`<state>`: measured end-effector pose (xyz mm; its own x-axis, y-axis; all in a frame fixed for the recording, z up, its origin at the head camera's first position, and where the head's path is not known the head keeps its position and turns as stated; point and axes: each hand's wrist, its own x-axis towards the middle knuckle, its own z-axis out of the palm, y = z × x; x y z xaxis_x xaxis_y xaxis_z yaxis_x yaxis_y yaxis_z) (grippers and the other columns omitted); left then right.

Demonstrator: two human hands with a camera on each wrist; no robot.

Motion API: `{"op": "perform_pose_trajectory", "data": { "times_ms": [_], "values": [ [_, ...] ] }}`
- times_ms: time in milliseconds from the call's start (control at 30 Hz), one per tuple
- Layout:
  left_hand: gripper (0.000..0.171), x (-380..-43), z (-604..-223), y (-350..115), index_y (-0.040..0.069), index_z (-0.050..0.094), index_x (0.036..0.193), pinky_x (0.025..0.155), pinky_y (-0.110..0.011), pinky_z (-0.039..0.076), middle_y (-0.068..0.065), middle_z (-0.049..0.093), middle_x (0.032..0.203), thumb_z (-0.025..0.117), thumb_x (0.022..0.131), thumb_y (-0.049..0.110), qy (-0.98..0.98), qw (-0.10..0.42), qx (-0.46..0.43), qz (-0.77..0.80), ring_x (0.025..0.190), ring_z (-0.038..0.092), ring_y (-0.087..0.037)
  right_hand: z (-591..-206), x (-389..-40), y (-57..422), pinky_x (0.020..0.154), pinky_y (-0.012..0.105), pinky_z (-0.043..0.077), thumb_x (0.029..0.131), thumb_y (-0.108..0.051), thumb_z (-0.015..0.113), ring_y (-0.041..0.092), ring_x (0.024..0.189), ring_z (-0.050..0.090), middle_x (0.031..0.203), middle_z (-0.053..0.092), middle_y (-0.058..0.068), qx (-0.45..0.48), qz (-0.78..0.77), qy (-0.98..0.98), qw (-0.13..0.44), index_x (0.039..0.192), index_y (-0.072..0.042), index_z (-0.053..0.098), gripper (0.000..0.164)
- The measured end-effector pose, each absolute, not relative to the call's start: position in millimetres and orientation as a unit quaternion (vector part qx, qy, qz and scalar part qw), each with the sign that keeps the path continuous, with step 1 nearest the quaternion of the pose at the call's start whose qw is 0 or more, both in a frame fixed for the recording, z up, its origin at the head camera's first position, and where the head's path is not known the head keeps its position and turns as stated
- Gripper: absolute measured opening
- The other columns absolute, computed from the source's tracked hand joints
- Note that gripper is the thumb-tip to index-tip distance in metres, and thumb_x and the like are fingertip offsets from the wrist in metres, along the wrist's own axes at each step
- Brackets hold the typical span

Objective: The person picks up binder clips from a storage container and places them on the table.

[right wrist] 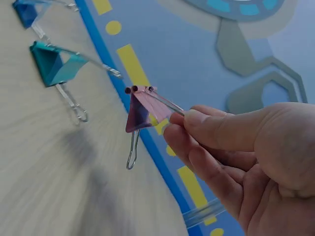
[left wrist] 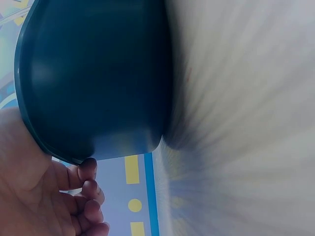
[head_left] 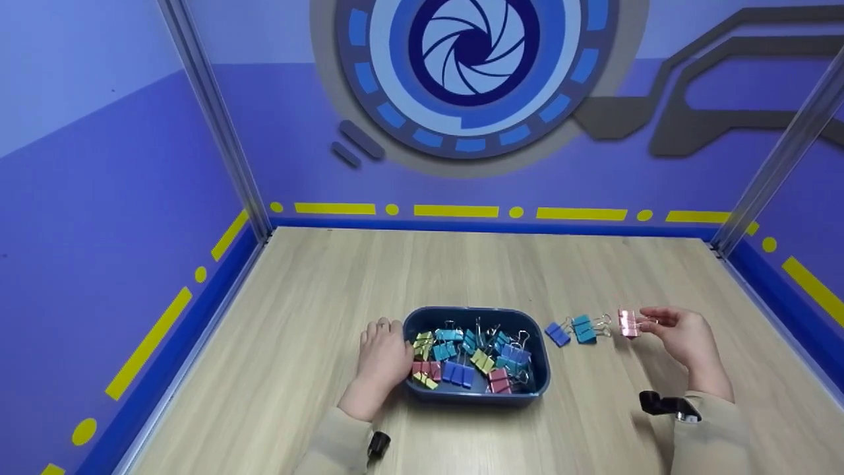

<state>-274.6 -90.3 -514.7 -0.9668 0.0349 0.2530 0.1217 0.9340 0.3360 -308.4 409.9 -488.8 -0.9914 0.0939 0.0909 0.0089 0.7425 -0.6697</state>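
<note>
A dark blue plastic box [head_left: 475,396] holds many binder clips [head_left: 457,374] in blue, teal, yellow and red. At the box's left end my left hand [head_left: 384,354] holds the rim, fingers curled outside the wall; its thumb is hidden behind the rim in the left wrist view. Off to the right, my right hand [head_left: 686,340] pinches a pink binder clip [right wrist: 147,108] by one wire handle between thumb and fingers. The clip's other handle hangs down, above the table in the right wrist view. Left of it are a teal binder clip [head_left: 584,328] and a blue binder clip [head_left: 558,334].
The wood-grain table [head_left: 330,277] is bounded by purple-blue walls with yellow markings. Metal posts [head_left: 217,112] stand at the back corners. The teal and blue clips lie in a row right of the box, their handles pointing right.
</note>
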Motion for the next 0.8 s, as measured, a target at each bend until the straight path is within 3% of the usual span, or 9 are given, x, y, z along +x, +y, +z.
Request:
{"op": "perform_pose_trajectory", "data": {
  "times_ms": [133,667,800],
  "values": [
    [0.029,-274.4,-515.5,-90.1,-0.003,0.064,0.107,0.088,-0.047,0.042,-0.019,0.061,0.104,0.067,0.090,0.021,-0.976,0.129,-0.042,-0.171,0.102,0.053,-0.036,-498.2,-311.0,410.3,0.071,0.012,0.042,0.094,-0.011,0.071,-0.001,0.087,0.058,0.115,0.072,0.027,-0.031,0.343,-0.938,0.043,0.121,0.007,0.069,0.032],
    [0.029,-273.9,-515.2,-90.1,-0.003,0.064,0.108,0.089,-0.048,0.041,-0.019,0.061,0.105,0.067,0.089,0.019,-0.975,0.131,-0.040,-0.174,0.101,0.052,-0.036,-497.2,-311.4,407.5,0.069,0.013,0.046,0.095,-0.007,0.067,-0.002,0.084,0.059,0.114,0.072,0.029,-0.029,0.351,-0.935,0.034,0.122,0.011,0.066,0.033],
    [0.029,-274.7,-514.8,-90.1,-0.003,0.064,0.109,0.090,-0.048,0.040,-0.019,0.060,0.105,0.066,0.090,0.019,-0.975,0.124,-0.040,-0.178,0.101,0.052,-0.036,-499.3,-310.8,407.3,0.069,0.012,0.045,0.095,-0.005,0.065,0.013,0.091,0.066,0.115,0.071,0.030,-0.036,0.343,-0.938,0.045,0.122,0.011,0.066,0.032]
  ]
}}
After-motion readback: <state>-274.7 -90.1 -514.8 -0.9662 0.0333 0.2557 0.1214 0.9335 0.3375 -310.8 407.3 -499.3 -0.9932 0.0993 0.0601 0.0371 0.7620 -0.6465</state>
